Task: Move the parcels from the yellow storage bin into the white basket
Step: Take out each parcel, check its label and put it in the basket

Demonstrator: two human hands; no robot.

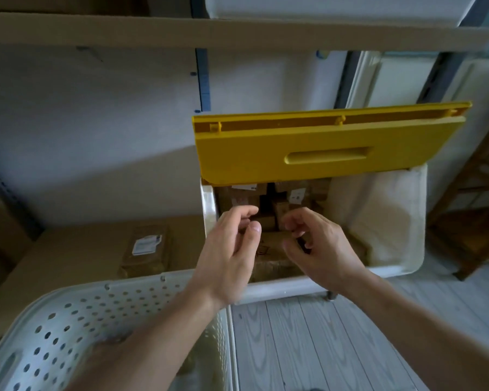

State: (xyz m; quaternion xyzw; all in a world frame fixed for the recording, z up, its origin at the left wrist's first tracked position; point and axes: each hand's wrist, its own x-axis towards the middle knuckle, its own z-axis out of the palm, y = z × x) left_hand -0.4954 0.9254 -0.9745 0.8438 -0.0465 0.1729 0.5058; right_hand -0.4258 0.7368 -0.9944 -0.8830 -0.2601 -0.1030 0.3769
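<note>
My left hand and right hand hover loose-fingered, empty, over parcels half hidden under the yellow lid at twelve o'clock.

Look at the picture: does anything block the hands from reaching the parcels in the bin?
Nothing visible does. The yellow lid is raised, and both the left hand and right hand hover over the brown parcels in the open bin.
</note>
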